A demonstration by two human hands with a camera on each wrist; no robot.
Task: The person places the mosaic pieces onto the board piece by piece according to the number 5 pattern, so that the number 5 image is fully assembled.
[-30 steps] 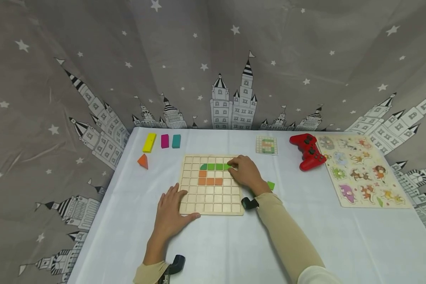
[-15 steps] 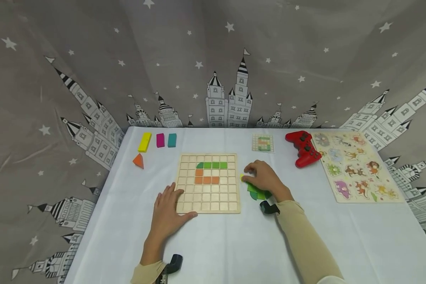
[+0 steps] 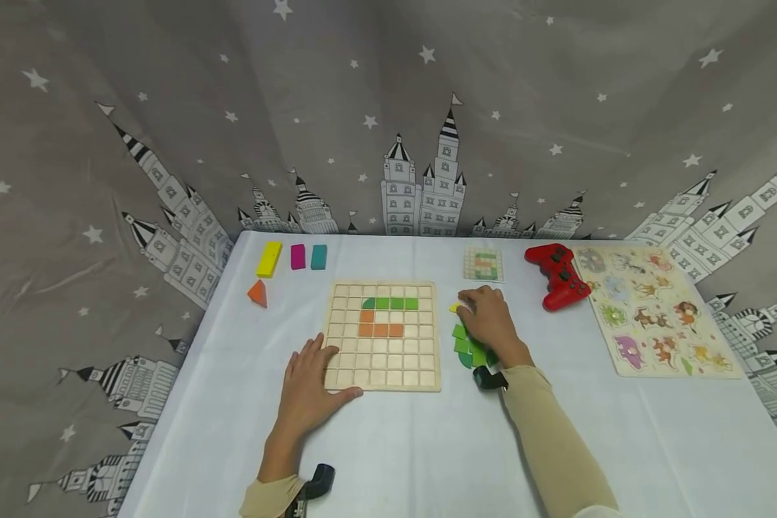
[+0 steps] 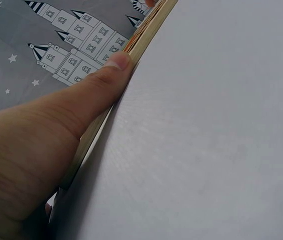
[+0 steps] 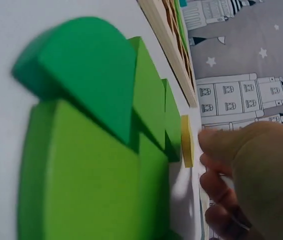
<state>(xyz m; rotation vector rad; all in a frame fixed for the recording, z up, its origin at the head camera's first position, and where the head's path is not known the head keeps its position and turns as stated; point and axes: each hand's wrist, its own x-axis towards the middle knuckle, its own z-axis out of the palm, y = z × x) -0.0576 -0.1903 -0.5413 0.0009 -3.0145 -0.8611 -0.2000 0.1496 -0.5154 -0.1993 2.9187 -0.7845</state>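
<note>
Beige right sleeve (image 3: pixel 553 432), rounded black device (image 3: pixel 488 378) at its wrist end, white cloth (image 3: pixel 598 511) at its upper end; beige left sleeve (image 3: pixel 268 498), black wristpiece (image 3: pixel 319 480)

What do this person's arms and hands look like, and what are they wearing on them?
The left hand and right hand are ungloved. The left sleeve and right sleeve are plain beige, with white cloth showing above the right one. Each wrist carries a small, rounded black camera: left wrist camera, right wrist camera.
</note>
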